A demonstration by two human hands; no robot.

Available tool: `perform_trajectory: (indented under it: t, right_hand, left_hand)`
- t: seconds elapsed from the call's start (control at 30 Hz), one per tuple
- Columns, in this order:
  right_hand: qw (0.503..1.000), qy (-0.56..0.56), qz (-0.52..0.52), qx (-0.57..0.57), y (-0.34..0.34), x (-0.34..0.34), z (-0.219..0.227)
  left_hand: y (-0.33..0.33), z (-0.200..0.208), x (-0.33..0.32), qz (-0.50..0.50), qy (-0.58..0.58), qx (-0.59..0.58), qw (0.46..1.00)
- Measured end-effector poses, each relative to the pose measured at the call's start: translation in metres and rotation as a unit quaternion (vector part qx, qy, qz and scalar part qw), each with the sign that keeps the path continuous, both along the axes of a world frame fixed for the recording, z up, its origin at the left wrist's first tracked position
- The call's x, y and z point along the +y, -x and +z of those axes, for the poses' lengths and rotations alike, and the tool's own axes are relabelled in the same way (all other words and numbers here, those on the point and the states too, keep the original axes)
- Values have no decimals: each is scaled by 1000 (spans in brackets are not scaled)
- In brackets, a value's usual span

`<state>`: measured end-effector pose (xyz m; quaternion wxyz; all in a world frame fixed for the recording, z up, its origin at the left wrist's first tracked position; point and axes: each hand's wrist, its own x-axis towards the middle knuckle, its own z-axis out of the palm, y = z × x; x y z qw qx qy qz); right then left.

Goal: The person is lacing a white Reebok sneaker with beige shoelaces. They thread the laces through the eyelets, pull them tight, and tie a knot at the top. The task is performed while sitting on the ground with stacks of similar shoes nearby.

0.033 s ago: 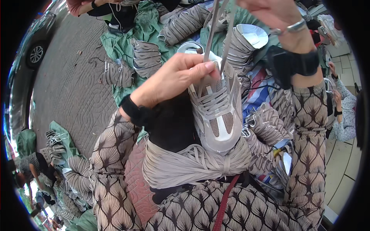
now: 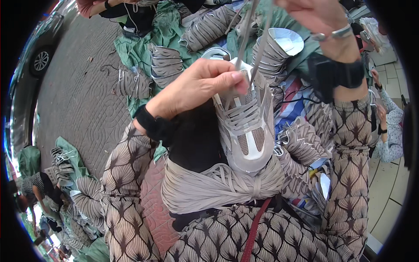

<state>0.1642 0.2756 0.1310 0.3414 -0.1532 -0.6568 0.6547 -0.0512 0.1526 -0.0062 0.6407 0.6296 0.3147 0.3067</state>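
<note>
A grey and white sneaker upper (image 2: 249, 144) rests toe toward me above my lap, laced across its front. Thumb and fingers of my left hand (image 2: 209, 83) pinch a flat grey shoelace (image 2: 260, 50) at the upper's throat, hiding the eyelets there. From that spot two lace strands run tight up to the top edge. My right hand (image 2: 316, 17) is at the upper right where they lead, closed on the shoelace, its fingertips cut off by the picture edge. Below the toe, a thick tied bundle of grey laces (image 2: 209, 187) lies across my lap.
Nested stacks of similar uppers (image 2: 166, 65) lie on green sheeting (image 2: 170, 24) ahead, with more stacks (image 2: 303, 142) at my right on a striped sheet (image 2: 290, 109). Other people work at far left, top left and right. A parked car (image 2: 43, 56) stands at left.
My right hand has shifted slightly right, and the upper lace strands have swung right with it. My left hand and the upper stay nearly in place.
</note>
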Motion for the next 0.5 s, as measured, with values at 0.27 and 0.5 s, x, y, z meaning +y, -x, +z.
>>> perform_trajectory:
  t: [0.27,0.5]
  right_hand:
    - [979,132,-64,145,-80,-27,27]
    - [946,147,-199,-208,-151,-100,-83]
  left_hand:
    - [-15,69,-11,-67,-68,-150,984]
    - [8,116,-9,20,-61,137,989]
